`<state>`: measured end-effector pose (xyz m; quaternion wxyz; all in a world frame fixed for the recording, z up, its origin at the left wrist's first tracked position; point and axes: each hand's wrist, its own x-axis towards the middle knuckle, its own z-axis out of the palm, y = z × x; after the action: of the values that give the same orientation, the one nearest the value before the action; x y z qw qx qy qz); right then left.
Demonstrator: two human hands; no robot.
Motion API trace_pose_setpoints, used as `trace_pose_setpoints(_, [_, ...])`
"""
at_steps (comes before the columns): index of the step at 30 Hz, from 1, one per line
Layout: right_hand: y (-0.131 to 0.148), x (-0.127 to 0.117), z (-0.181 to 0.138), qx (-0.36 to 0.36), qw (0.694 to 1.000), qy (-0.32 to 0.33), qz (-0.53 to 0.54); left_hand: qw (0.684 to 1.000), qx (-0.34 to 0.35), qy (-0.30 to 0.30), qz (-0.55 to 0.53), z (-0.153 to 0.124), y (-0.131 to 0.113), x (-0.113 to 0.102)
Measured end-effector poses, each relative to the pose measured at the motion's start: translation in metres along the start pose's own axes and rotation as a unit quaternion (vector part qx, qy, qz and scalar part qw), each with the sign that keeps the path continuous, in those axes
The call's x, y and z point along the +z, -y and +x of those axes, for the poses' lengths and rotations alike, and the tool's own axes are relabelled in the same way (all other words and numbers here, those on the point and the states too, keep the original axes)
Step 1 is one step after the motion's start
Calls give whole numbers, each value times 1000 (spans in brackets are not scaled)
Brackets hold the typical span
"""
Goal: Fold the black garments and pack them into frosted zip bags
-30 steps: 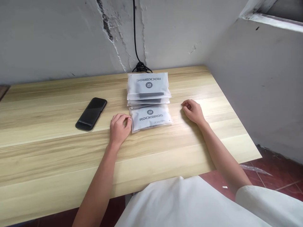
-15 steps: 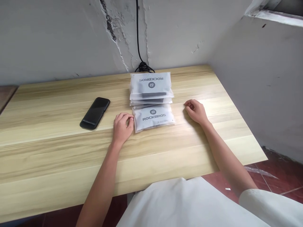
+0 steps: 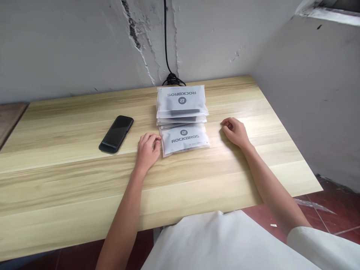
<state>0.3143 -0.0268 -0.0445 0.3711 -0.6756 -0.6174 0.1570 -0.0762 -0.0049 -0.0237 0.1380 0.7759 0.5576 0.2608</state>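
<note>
Two frosted plastic pouches printed ROCKBROS show most fully in a pile on the table: the front pouch (image 3: 184,146) reads upright, and the back pouch (image 3: 180,93) faces the other way. Edges of more pouches with dark contents lie between them. My left hand (image 3: 148,148) rests on the table at the front pouch's left edge, fingers loosely curled in and nothing held; whether the fingertips touch the pouch is hard to tell. To the right of the pile, apart from it, my right hand (image 3: 234,130) lies loosely closed and holds nothing.
A black smartphone (image 3: 116,134) lies left of my left hand on the wood-grain table (image 3: 70,195). Behind the pouches, a black cable (image 3: 166,45) hangs down the cracked wall and ends in a coil (image 3: 172,79). Red floor tiles (image 3: 334,210) show past the table's right edge.
The whole view has shifted slightly, so everything appears a little farther right. Both hands and the pouches keep their places on the table.
</note>
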Motion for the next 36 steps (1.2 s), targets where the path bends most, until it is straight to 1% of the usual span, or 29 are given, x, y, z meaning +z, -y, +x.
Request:
trace_pose_setpoints(22, [1,0,0,2,1000,5,-4,1000,7,9,7,-1,1,1])
trace_pose_setpoints(27, [2,0,-1,2,1000,10,-15,1000,7,3,3,-1,1,1])
trace_pose_setpoints(33, [4,2,-2,-15,999,12,-30,1000,5,-6,-8,-3,3,-1])
trace_pose_setpoints(36, [14,7,-7,-41,998,39,-31,1000,-13,-18,-20,-4,1,0])
